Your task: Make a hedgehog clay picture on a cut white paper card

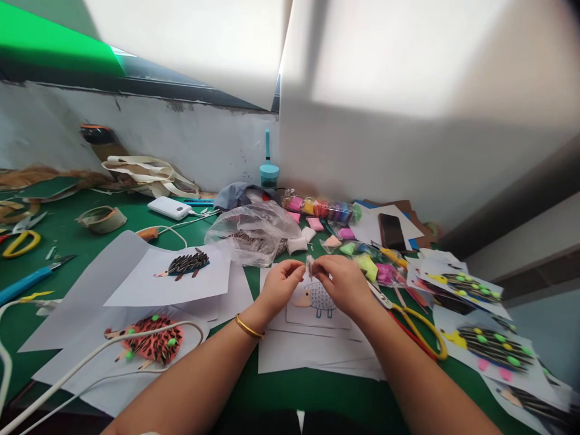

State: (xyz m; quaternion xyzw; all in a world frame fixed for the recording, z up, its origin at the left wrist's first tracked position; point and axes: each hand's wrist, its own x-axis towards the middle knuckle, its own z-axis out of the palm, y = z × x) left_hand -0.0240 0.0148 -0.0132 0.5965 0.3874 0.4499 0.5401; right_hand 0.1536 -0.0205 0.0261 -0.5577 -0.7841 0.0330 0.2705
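Above a sheet with a hedgehog drawing [317, 300], my two hands meet at the middle of the table. My right hand [338, 281] is closed, its fingertips pinching a small, crumpled, clear plastic wrapper [310, 266]. Just left of the wrapper, my left hand [283, 283] has thumb and fingers pressed together; anything between them is too small to make out. The drawing has a peach-coloured face, blue outlined spines and legs, and lies on more white paper [290, 356]. Behind the hands sits a clear plastic bag [254, 226] of dark striped seeds.
Yellow-handled scissors [419, 329] lie beside my right forearm. Clay packets [369, 266] and a phone [392, 232] are at the back right. Finished hedgehog pictures [493, 347] stack at the right; others [188, 264] lie left. A white cable [90, 356] crosses the left side, near a blue cutter [27, 284].
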